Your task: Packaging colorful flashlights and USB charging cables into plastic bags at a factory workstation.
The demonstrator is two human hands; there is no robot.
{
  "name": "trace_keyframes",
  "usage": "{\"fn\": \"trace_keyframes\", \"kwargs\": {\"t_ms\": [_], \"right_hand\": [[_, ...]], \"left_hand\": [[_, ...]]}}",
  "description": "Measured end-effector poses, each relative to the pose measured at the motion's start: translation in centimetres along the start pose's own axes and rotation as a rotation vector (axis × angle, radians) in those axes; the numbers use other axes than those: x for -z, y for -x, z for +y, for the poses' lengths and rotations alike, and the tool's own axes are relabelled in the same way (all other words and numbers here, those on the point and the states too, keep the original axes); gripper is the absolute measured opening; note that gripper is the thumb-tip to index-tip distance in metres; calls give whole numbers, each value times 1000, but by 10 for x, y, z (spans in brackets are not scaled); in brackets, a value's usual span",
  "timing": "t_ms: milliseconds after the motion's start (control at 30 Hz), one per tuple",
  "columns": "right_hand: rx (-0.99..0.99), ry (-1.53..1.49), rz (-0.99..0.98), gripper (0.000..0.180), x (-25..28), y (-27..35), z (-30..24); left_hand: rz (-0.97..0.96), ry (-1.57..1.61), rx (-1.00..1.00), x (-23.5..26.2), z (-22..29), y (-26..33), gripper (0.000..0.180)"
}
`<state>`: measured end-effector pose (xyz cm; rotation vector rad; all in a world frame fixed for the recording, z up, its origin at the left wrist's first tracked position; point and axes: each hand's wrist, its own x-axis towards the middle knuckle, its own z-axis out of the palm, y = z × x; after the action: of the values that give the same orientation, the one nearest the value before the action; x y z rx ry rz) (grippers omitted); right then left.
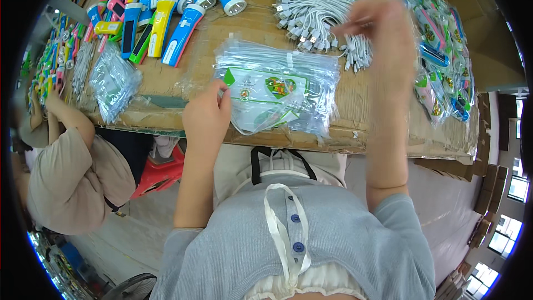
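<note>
On the table in front of me lies a stack of clear plastic bags (319, 86) with green and white printing. My left hand (206, 112) is closed at the left edge of the top bag, thumb and fingers pinching its rim. Beyond the stack, to the right, is a bundle of white USB cables (311, 14), plugs fanned toward me. Over the right part of that bundle is my right hand (383, 19), its fingers pointing left. Motion smears those fingers, so whether they grip a cable is unclear.
Blue, yellow, green and pink flashlights (181, 33) lie heaped along the far side. Bagged flashlights (444, 61) pile up at the right. Another pack of clear bags (115, 80) lies left. A person (72, 172) works at the left beside a red stool (161, 172).
</note>
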<state>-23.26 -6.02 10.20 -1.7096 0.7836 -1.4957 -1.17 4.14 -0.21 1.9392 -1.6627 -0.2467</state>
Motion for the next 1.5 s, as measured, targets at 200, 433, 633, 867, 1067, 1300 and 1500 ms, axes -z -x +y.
{"fn": "trace_keyframes", "kwargs": {"t_ms": [200, 433, 633, 867, 1067, 1300, 1500], "right_hand": [[-313, 177, -785, 35, -52, 60, 50], [-206, 979, -1751, 36, -75, 26, 26], [-122, 502, -1500, 27, -102, -64, 47], [1095, 1016, -729, 32, -124, -140, 205], [781, 899, -1120, 40, -149, -138, 175], [-49, 83, -554, 49, -88, -24, 42], [-180, 882, -1165, 66, -53, 50, 17]], "left_hand": [[50, 648, 265, 10, 9, -9, 8], [173, 843, 278, 10, 9, -10, 10], [58, 856, 396, 15, 5, -12, 10], [13, 1016, 489, 12, 1, -11, 10], [-7, 969, 395, 6, -7, -10, 8], [-46, 1011, 493, 14, -4, -12, 9], [-31, 977, 486, 21, 11, -22, 11]]}}
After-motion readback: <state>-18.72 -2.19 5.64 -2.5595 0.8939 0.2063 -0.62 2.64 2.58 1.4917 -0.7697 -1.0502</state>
